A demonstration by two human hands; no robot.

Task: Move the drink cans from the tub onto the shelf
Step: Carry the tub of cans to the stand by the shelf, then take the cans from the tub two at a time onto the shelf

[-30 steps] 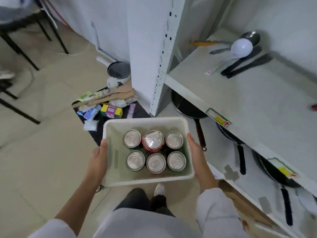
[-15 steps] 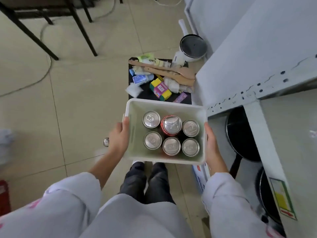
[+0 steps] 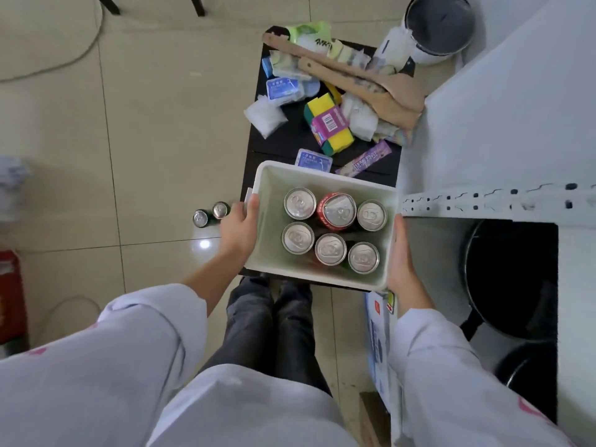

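Observation:
I hold a white plastic tub (image 3: pixel 274 179) in front of me above the floor. My left hand (image 3: pixel 240 225) grips its left wall and my right hand (image 3: pixel 401 259) grips its right wall. Several drink cans stand upright inside in two rows, among them a red can (image 3: pixel 337 210) in the back row and silver-topped cans (image 3: pixel 298 237) around it. The white metal shelf unit (image 3: pixel 503 201) stands to the right of the tub. Two more cans (image 3: pixel 209 214) stand on the floor just left of my left hand.
A black mat (image 3: pixel 290 137) ahead holds sponges, packets and wooden spatulas (image 3: pixel 351 79). A white pot (image 3: pixel 435 27) stands at its far right. Dark pans (image 3: pixel 509 279) lie on the lower shelf at right. A red object (image 3: pixel 9 295) is at the left edge.
My view has tilted down and to the left, from the shelf top to the floor. The tub stays in both hands. Two cans on the floor have come into view.

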